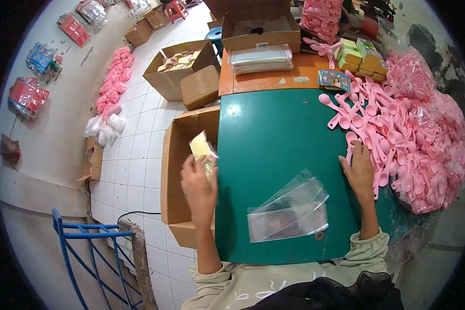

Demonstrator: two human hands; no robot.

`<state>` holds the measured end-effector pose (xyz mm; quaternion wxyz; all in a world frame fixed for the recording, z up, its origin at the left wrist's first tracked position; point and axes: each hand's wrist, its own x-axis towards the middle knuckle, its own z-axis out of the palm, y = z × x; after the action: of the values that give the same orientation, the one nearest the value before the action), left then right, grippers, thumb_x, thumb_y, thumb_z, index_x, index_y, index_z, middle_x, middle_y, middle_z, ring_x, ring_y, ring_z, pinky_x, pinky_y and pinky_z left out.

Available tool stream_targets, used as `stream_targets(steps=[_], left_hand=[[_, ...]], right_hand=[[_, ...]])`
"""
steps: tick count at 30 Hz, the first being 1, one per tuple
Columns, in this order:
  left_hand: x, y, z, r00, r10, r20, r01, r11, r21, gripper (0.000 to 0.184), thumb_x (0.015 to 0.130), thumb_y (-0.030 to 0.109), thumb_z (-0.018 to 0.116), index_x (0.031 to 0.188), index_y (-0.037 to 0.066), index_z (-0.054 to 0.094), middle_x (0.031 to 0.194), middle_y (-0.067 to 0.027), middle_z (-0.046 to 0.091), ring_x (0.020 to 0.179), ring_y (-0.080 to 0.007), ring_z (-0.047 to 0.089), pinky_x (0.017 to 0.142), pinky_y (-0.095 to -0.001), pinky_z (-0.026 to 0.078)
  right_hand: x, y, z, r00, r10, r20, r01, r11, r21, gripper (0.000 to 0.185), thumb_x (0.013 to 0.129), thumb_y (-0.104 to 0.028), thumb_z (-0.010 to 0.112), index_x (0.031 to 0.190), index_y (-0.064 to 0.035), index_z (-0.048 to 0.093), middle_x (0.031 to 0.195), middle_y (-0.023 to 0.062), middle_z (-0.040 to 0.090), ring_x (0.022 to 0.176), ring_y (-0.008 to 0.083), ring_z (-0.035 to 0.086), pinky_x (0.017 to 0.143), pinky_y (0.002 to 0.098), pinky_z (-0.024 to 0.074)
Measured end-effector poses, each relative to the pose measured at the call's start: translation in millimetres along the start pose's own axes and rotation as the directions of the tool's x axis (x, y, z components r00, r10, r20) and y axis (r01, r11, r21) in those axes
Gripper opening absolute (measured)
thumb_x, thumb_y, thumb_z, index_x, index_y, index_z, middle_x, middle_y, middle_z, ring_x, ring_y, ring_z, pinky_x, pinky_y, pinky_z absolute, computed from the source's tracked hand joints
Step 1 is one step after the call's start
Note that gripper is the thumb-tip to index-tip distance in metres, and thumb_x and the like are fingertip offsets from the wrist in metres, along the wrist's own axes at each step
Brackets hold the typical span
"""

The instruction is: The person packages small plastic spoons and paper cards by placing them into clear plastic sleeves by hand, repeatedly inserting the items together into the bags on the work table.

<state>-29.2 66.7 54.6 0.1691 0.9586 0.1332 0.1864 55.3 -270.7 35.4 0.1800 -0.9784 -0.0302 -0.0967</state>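
Observation:
Above the open cardboard box (173,160) at the table's left side, my left hand (197,186) holds a small yellow packet in clear plastic (201,146) between thumb and fingers. The hand is slightly blurred. On the right, my right hand (360,169) reaches to the edge of a pile of pink plastic spoons (380,116). Its fingers are apart around the handle of one pink spoon (351,137); a firm grip is not visible. Between my hands, several clear plastic sleeves (288,222) lie fanned on the green tabletop (274,139).
Large clear bags of pink spoons (431,150) crowd the right side. Small yellow boxes (364,56), printed cards (334,80) and stacked plastic sleeves (261,58) stand at the back. A blue metal frame (90,227) and another carton (178,77) are on the left.

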Motion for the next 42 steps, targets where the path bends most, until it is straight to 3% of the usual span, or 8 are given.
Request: stream_targets(steps=[4,6,12,18,24,30,36,42], left_hand=[[-17,65,27,0.887,0.243,0.392,-0.086,0.922,-0.377,0.035,0.081,0.011,0.063,0.113,0.001,0.052,0.104,-0.0190,0.051,0.094,-0.0333,0.055,0.081,-0.0402,0.046],[-40,90,58,0.865,0.441,0.242,-0.289,0.829,-0.478,0.040,0.079,0.009,0.063,0.115,0.000,0.050,0.098,-0.0172,0.052,0.088,-0.0314,0.056,0.078,-0.0389,0.047],[-37,90,76,0.813,0.500,0.297,-0.168,0.690,-0.704,0.043,0.076,0.004,0.062,0.117,0.001,0.049,0.089,-0.0117,0.053,0.083,-0.0275,0.055,0.075,-0.0362,0.047],[-29,83,72,0.852,0.399,0.339,-0.001,0.648,-0.762,0.032,0.077,0.008,0.061,0.108,0.009,0.054,0.088,-0.0083,0.055,0.084,-0.0214,0.057,0.070,-0.0347,0.047],[-21,87,61,0.706,0.272,0.654,0.534,0.402,-0.744,0.050,0.079,0.004,0.065,0.122,0.005,0.040,0.106,-0.0133,0.056,0.088,-0.0162,0.061,0.071,-0.0278,0.050],[-22,78,71,0.677,0.375,0.634,0.597,0.225,-0.770,0.065,0.078,0.003,0.067,0.133,0.004,0.033,0.105,-0.0135,0.059,0.091,-0.0151,0.059,0.077,-0.0256,0.049],[-17,82,61,0.593,0.371,0.715,0.680,0.244,-0.691,0.027,0.085,0.014,0.063,0.108,0.001,0.057,0.097,-0.0092,0.064,0.093,-0.0131,0.060,0.079,-0.0259,0.048],[-19,83,62,0.632,0.346,0.693,0.666,0.214,-0.714,0.023,0.087,0.014,0.061,0.105,-0.001,0.059,0.093,-0.0107,0.067,0.084,-0.0133,0.064,0.075,-0.0239,0.048]], right_hand=[[-1,16,14,1.000,-0.020,0.024,0.019,0.999,0.049,0.042,0.076,-0.008,0.064,0.114,-0.0007,0.047,0.098,0.0214,0.054,0.087,0.0357,0.055,0.075,0.0409,0.0446],[-2,30,23,0.996,-0.086,-0.033,0.089,0.991,0.098,0.039,0.077,-0.006,0.062,0.113,0.0002,0.049,0.098,0.0214,0.055,0.088,0.0348,0.056,0.075,0.0402,0.0448],[11,23,5,0.981,-0.124,-0.149,0.162,0.949,0.272,0.021,0.084,-0.004,0.053,0.103,0.0013,0.059,0.095,0.0167,0.057,0.086,0.0287,0.057,0.076,0.0348,0.0445],[1,-16,-17,0.989,-0.129,-0.079,0.145,0.658,0.739,0.022,0.089,-0.003,0.051,0.108,-0.0049,0.062,0.092,0.0061,0.054,0.081,0.0117,0.052,0.068,0.0224,0.0442],[-7,-27,-16,0.997,-0.021,-0.075,0.074,0.550,0.832,0.032,0.085,-0.001,0.058,0.116,-0.0026,0.051,0.084,0.0018,0.054,0.072,0.0073,0.054,0.065,0.0200,0.0451],[-9,-24,-11,0.999,-0.045,-0.008,0.034,0.597,0.802,0.028,0.086,-0.003,0.057,0.113,-0.0010,0.051,0.084,0.0033,0.056,0.072,0.0077,0.056,0.066,0.0208,0.0477],[-12,-29,-7,0.998,-0.060,-0.037,0.063,0.541,0.838,0.026,0.087,-0.005,0.057,0.112,-0.0002,0.051,0.082,0.0040,0.057,0.071,0.0091,0.057,0.064,0.0213,0.0487],[-17,-34,-5,0.992,-0.060,-0.108,0.123,0.444,0.888,0.027,0.086,-0.003,0.058,0.113,-0.0006,0.052,0.082,0.0044,0.057,0.071,0.0098,0.057,0.064,0.0211,0.0484]])
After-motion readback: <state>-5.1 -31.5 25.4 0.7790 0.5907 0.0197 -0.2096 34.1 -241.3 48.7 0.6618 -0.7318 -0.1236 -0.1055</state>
